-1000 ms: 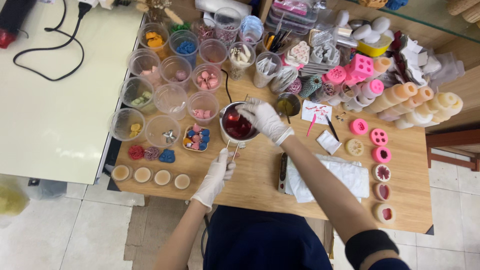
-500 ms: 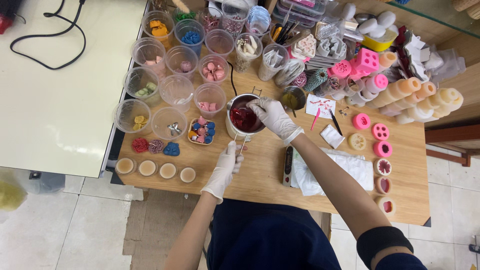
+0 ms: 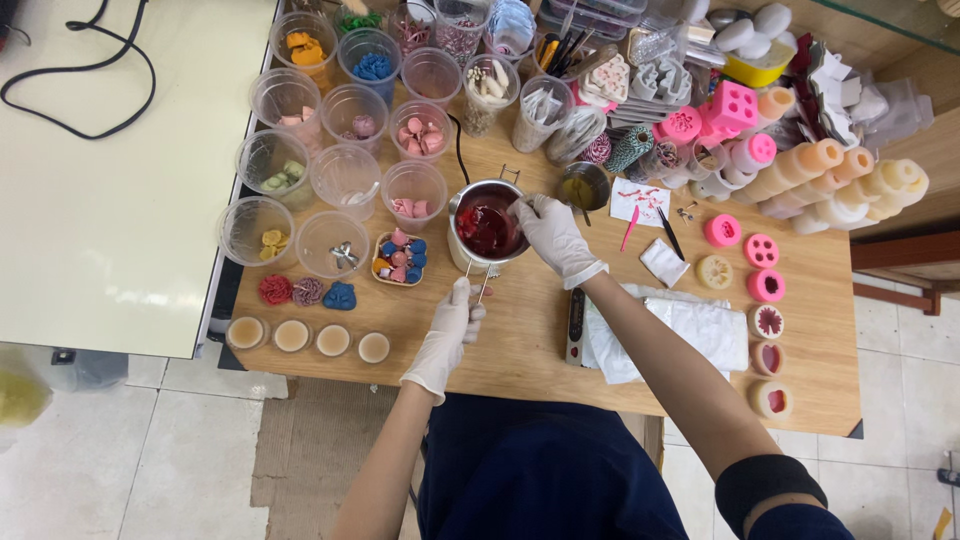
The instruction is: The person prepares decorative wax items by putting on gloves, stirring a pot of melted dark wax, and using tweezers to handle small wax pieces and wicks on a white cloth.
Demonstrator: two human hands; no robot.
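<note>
A small metal pot of dark red liquid stands on the wooden table. My right hand, in a white glove, is over the pot's right rim with its fingers closed on something thin that I cannot make out. My left hand, also gloved, grips the pot's thin wire handle at the near side.
Several clear plastic cups with coloured wax pieces stand left of the pot. Pink and cream silicone moulds line the right side. A white cloth, a dark thermometer and small filled cups lie near the front edge.
My right hand has shifted slightly right over the pot's rim. My left hand stays on the handle. The view has drifted a little.
</note>
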